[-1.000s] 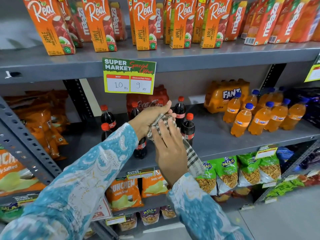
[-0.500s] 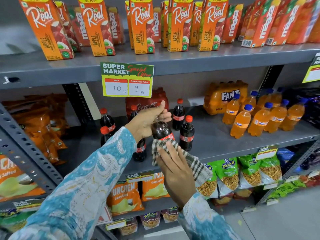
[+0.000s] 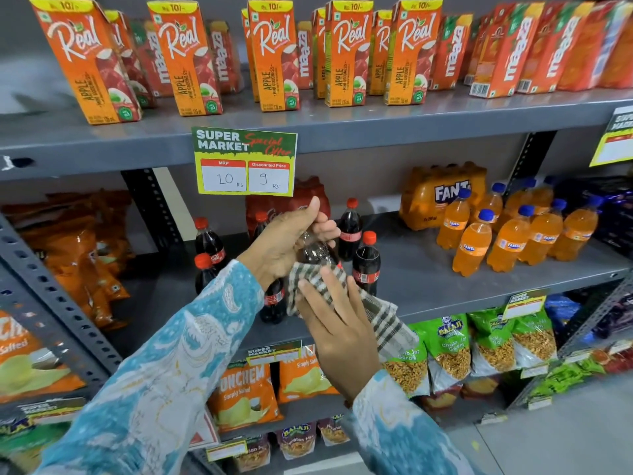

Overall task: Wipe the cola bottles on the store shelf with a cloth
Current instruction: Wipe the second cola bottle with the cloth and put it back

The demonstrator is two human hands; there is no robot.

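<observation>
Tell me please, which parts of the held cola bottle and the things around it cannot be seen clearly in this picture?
Head view only:
- Held cola bottle: cap and neck hidden inside the left hand.
- Its label and lower body: covered by the checked cloth and the right hand.
- Cola multipack: mostly behind the price tag and left hand.
- Right-edge price tag: cut off, blurred.

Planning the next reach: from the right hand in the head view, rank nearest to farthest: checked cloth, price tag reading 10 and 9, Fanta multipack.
1. Checked cloth, under the right hand.
2. Price tag, above, on the shelf edge.
3. Fanta multipack, upper right, at the shelf's back.
</observation>
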